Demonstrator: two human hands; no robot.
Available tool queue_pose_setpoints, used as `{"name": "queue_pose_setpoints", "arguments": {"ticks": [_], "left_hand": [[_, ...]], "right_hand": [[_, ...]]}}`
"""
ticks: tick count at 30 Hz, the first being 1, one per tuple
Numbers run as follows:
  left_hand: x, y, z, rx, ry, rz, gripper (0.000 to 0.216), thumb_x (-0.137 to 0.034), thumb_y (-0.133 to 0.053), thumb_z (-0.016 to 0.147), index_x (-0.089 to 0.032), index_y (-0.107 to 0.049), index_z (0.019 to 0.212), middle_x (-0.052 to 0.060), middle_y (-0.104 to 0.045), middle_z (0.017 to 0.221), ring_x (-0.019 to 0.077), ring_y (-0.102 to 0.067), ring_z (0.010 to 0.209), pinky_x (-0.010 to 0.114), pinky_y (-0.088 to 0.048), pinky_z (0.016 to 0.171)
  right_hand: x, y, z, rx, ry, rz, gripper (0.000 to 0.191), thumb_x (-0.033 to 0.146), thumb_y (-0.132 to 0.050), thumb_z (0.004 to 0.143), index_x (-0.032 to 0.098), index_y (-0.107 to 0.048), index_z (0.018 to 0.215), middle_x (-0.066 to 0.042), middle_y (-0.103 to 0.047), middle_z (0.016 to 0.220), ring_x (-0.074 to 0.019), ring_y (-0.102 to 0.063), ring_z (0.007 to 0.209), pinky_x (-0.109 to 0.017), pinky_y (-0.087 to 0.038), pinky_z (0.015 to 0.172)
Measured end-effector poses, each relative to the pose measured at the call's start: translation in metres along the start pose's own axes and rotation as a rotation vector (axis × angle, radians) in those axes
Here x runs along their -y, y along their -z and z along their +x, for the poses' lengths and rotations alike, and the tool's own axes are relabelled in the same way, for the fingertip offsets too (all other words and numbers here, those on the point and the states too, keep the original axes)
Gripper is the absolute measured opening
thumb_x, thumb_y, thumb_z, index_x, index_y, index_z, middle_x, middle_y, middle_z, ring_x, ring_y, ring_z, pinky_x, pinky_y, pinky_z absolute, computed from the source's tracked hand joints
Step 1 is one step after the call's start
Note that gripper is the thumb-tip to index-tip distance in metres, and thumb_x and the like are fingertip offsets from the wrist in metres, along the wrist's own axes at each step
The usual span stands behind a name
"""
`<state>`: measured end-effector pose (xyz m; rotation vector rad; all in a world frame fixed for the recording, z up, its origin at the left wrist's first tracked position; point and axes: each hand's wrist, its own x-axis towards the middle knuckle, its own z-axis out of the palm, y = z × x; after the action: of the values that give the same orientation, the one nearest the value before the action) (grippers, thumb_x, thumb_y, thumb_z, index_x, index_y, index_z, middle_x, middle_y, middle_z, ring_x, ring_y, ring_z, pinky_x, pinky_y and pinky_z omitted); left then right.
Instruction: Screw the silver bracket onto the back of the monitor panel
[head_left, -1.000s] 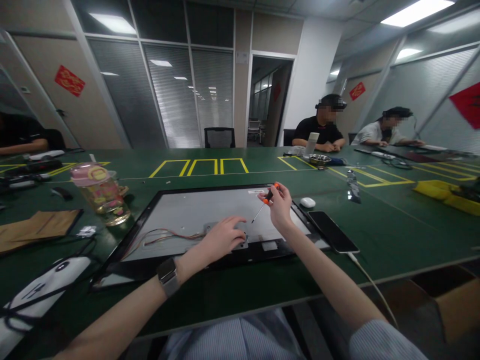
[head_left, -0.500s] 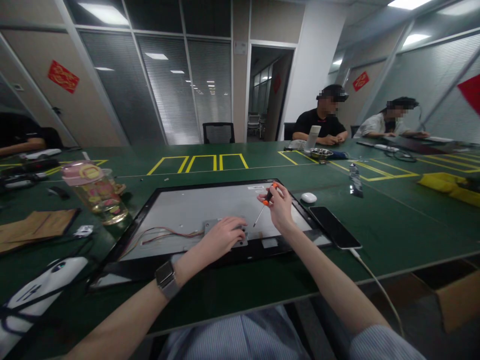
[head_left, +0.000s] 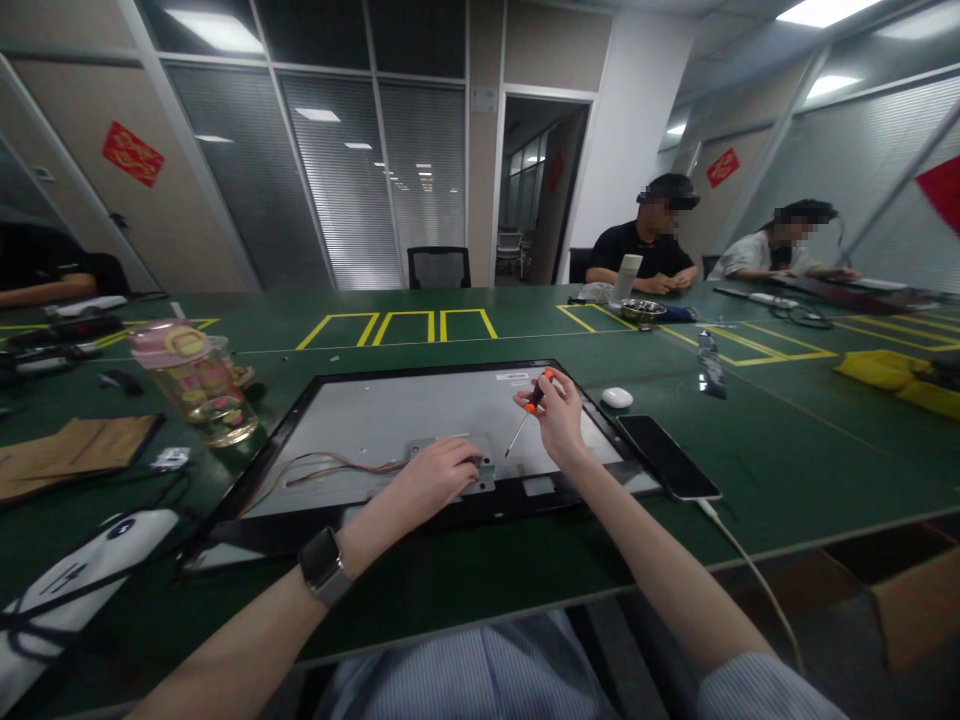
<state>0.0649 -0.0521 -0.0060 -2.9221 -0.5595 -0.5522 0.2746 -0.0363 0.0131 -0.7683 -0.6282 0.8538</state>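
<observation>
A flat display panel (head_left: 352, 405) with a grey back and black frame lies before me on the table. My right hand (head_left: 561, 415) holds a screwdriver (head_left: 536, 396) with a black and orange handle over the panel's right part. Its thin shaft slants down to the left, and the tip seems just above the grey surface. My left hand (head_left: 442, 470) rests over a metal bracket (head_left: 487, 470) near the panel's front edge, fingers curled with the tips drawn together. Whatever lies under those fingertips is hidden. Thin wires (head_left: 322, 460) run leftward from the bracket.
Right of the panel lie a phone (head_left: 667, 455) with a white cable and a white earbud case (head_left: 617, 398). A pink-lidded bottle (head_left: 199, 385), a brown paper bag (head_left: 75, 455) and a white device (head_left: 82, 580) stand or lie leftward. Two people sit across at right, another far left.
My left hand has shifted slightly left on the bracket, and its fingers have curled in closer together. The right hand with the screwdriver has barely moved.
</observation>
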Motion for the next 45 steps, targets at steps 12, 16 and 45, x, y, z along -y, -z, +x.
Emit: {"name": "queue_pose_setpoints", "arguments": {"ticks": [12,16,45], "left_hand": [[-0.002,0.0,0.001,0.023,-0.199,0.198,0.014,-0.012,-0.049,0.088,-0.012,-0.063,0.088,0.011,-0.065,0.105,0.0208,-0.059,0.098,0.034,-0.051,0.082],[0.002,-0.005,0.001,-0.006,-0.081,0.046,0.015,-0.014,-0.051,0.088,-0.013,-0.065,0.085,0.009,-0.063,0.106,0.0184,-0.059,0.099,0.031,-0.05,0.084],[0.041,0.009,-0.005,-0.275,0.347,-0.228,0.012,-0.017,-0.056,0.082,-0.02,-0.068,0.082,0.002,-0.067,0.099,0.0152,-0.063,0.089,0.027,-0.049,0.083]], "right_hand": [[0.009,-0.014,-0.035,0.199,0.487,-0.244,0.026,0.029,-0.048,0.089,0.028,-0.04,0.114,0.0,-0.049,0.098,-0.0072,-0.064,0.06,-0.03,-0.059,0.064],[0.005,-0.012,-0.04,0.268,0.563,-0.267,0.027,0.026,-0.046,0.09,0.029,-0.04,0.117,-0.002,-0.047,0.101,-0.0081,-0.065,0.064,-0.03,-0.059,0.064],[-0.016,-0.007,-0.052,0.451,0.553,-0.33,0.031,0.023,-0.044,0.091,0.029,-0.037,0.121,-0.004,-0.048,0.105,-0.0116,-0.067,0.07,-0.033,-0.058,0.067]]}}
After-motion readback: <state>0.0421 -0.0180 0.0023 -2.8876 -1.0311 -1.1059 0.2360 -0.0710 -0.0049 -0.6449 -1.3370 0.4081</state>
